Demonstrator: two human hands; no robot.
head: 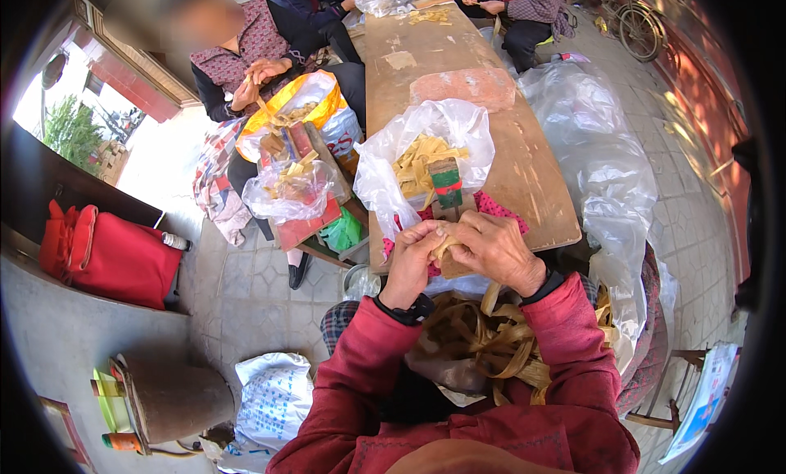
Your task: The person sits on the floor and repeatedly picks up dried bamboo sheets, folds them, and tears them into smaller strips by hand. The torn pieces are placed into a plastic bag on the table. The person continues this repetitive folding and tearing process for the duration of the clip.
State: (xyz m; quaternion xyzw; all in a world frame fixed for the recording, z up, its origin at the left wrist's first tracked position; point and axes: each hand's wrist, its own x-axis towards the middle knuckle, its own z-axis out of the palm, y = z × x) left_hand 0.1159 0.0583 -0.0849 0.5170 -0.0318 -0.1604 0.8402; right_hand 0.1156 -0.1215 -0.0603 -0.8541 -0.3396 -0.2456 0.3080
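Both of my hands meet over the near end of the wooden table, pinching a folded tan strip of plant material [447,245] between their fingertips. My left hand [410,259] grips its left side, and my right hand [496,248] bends over the other side. Just beyond the fingers stands a wooden block [446,179], painted green with a red band. Pink dotted cloth [500,211] lies beneath it. Behind is an open clear plastic bag [457,115] holding folded yellow pieces [424,158]. Long loose strips [485,339] fill my lap below my wrists.
A reddish brick [463,87] rests on the table [534,167]. To the left, a person [258,69] handles strips above a yellow-rimmed bag [325,108]. Large plastic sheeting [589,124] lies along the right side. A white sack [273,394] sits on the paving. Other people work at the far end.
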